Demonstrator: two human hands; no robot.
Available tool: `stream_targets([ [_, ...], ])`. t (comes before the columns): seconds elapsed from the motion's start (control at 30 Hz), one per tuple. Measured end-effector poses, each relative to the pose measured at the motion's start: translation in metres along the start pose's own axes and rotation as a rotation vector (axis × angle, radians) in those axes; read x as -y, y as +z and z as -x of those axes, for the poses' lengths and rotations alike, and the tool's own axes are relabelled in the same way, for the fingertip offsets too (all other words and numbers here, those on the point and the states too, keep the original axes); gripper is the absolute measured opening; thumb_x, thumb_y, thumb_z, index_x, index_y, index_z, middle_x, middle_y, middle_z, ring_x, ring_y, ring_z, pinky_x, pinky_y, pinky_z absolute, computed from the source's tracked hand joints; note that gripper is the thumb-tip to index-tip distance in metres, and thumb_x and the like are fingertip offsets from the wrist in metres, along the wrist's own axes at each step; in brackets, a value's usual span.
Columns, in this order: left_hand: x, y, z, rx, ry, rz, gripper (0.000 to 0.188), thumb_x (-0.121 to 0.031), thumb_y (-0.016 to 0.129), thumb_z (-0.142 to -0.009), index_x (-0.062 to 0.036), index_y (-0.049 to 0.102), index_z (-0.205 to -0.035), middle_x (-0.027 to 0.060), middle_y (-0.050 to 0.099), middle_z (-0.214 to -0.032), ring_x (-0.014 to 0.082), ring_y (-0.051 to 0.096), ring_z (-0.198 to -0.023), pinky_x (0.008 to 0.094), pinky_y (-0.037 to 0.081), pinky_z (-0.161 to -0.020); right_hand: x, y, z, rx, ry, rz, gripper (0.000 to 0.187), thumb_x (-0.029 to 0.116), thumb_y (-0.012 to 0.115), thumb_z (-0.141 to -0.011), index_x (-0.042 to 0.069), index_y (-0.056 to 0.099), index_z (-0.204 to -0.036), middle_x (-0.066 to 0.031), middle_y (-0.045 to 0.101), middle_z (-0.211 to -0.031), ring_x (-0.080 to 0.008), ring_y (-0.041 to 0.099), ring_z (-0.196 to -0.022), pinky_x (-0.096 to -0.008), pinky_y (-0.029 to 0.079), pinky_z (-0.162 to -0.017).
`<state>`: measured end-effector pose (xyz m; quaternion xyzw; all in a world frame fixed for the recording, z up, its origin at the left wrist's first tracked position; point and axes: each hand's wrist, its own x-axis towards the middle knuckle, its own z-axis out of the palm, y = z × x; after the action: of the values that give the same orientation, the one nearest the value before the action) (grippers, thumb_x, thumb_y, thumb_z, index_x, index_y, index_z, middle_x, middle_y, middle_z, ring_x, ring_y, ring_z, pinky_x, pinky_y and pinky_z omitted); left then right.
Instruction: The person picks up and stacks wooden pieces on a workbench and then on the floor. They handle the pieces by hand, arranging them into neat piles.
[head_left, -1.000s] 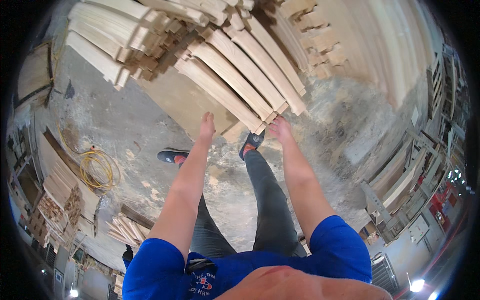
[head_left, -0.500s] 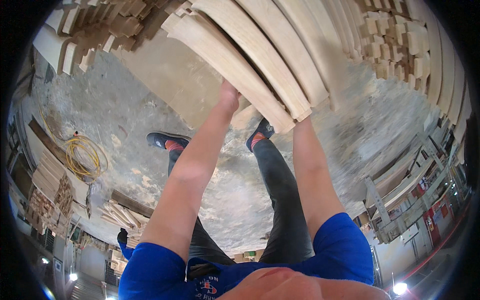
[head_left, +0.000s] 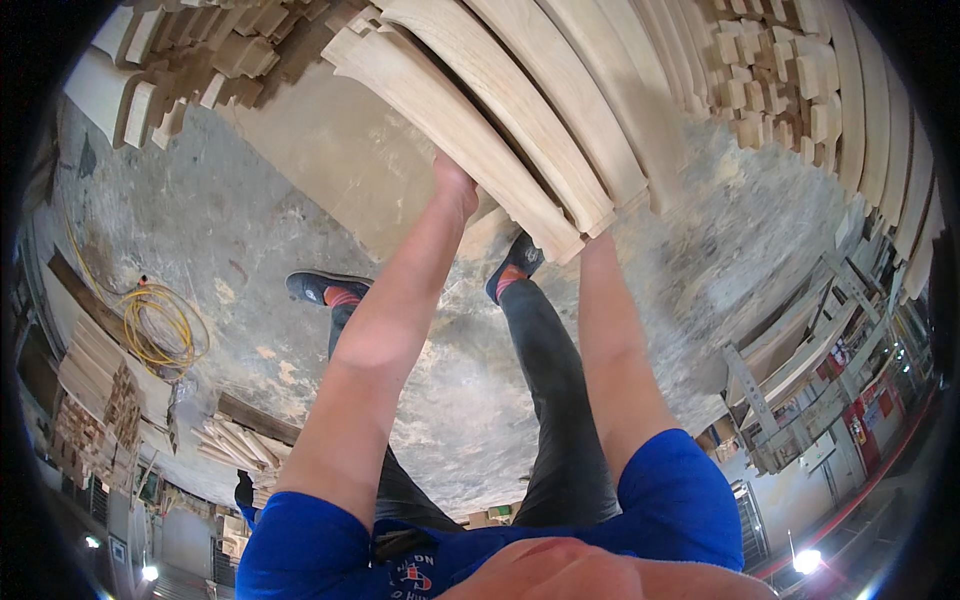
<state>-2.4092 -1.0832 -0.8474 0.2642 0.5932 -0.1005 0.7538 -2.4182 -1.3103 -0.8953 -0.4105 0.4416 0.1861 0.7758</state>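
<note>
Several long, pale wooden pieces (head_left: 520, 125), gently curved with shaped ends, lie side by side at the top middle. My left hand (head_left: 455, 185) reaches under the edge of the nearest piece, about midway along it. That wooden piece hides its fingers. My right hand (head_left: 598, 247) is at the near ends of the pieces, with only the wrist area showing below them. Its fingers are also covered by the wood, so I cannot tell how either hand is closed.
Stacks of cut wooden parts stand at the upper left (head_left: 200, 60) and upper right (head_left: 780, 80). A coiled yellow hose (head_left: 160, 325) lies on the concrete floor (head_left: 240, 210) at left. A metal-framed rack (head_left: 790, 380) is at right. My dark shoes (head_left: 515, 262) stand below the wood.
The whole view has shifted slightly. My hands and the wooden pieces keep nearly the same positions relative to each other.
</note>
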Motion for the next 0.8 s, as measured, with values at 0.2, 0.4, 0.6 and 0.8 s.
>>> stream_targets([
  [0.2,0.017,-0.004,-0.012,0.043,0.008,0.059,0.052,-0.042,0.034,-0.093,-0.0047,0.041,-0.128,0.0104,0.055,-0.119,0.0217,0.053,-0.109,0.0340,0.041,-0.093,-0.012,0.001,-0.006,0.025,0.006,-0.015,0.047,0.036,0.041,-0.093,0.009,0.037,-0.131,-0.0102,0.048,-0.126,-0.0230,0.048,-0.115,-0.0448,0.044,-0.092],
  [0.4,0.011,-0.010,-0.018,0.113,0.056,0.235,0.047,-0.036,0.036,-0.094,-0.0037,0.041,-0.127,0.0125,0.056,-0.115,0.0227,0.058,-0.099,0.0348,0.049,-0.084,-0.025,0.000,0.003,0.044,-0.018,-0.041,0.047,0.036,0.041,-0.093,0.008,0.039,-0.130,-0.0104,0.050,-0.124,-0.0224,0.050,-0.113,-0.0433,0.046,-0.091],
  [0.6,-0.023,-0.058,-0.022,0.183,0.095,0.169,0.047,-0.032,0.036,-0.094,0.0008,0.039,-0.127,0.0164,0.057,-0.113,0.0255,0.061,-0.093,0.0396,0.055,-0.076,-0.107,0.008,0.038,0.044,-0.060,-0.022,0.047,0.036,0.041,-0.093,0.007,0.040,-0.129,-0.0106,0.052,-0.122,-0.0217,0.051,-0.111,-0.0419,0.047,-0.089],
  [0.8,-0.043,-0.078,-0.038,0.395,0.262,-0.073,0.049,-0.031,0.043,-0.092,0.0030,0.040,-0.126,0.0169,0.057,-0.113,0.0245,0.062,-0.094,0.0383,0.053,-0.079,-0.016,-0.007,0.013,0.447,0.100,0.586,0.056,0.043,0.047,-0.089,0.009,0.038,-0.133,-0.0111,0.050,-0.127,-0.0188,0.048,-0.116,-0.0424,0.041,-0.095],
])
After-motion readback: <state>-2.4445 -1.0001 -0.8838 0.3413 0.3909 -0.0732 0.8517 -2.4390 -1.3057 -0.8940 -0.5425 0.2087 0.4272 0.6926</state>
